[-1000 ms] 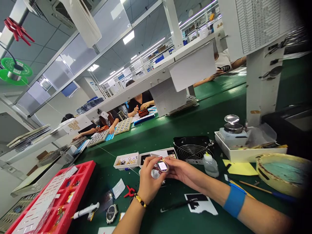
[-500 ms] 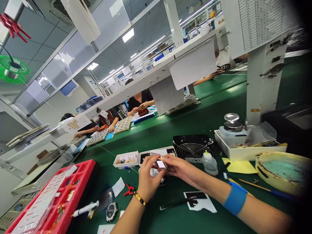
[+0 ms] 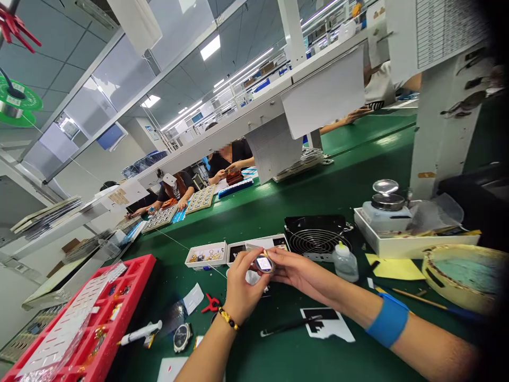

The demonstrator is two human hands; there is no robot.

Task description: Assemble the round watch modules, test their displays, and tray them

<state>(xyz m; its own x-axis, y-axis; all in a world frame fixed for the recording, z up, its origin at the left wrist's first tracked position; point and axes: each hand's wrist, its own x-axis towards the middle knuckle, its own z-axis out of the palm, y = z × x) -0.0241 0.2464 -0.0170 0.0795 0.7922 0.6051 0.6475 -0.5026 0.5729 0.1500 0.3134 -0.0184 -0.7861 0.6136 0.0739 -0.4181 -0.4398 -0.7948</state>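
Note:
A small round watch-like piece [image 3: 264, 263] with a white square on its face is held up over the green bench. My left hand [image 3: 244, 281], with a beaded bracelet at the wrist, pinches it from the left. From the right, the fingers of my right hand [image 3: 288, 265] grip its rim; a blue band circles that forearm. Behind the hands are a white box of small rings [image 3: 205, 255] and a second white box [image 3: 235, 251], partly covered by my fingers. Black tweezers [image 3: 290, 326] lie below, touching a black-and-white sheet [image 3: 328, 324].
Left: a red compartment tray [image 3: 137, 276], a syringe [image 3: 140, 333], a red clamp [image 3: 210, 303] and a round watch case [image 3: 182, 338]. Right: a fan [image 3: 317, 240], a bottle [image 3: 345, 262], a yellow tub [image 3: 431, 273]. Co-workers sit at the far side.
The camera view has shifted slightly, so things at the right appear farther right. The round piece is turned a little, its face showing more. Both hands keep their hold.

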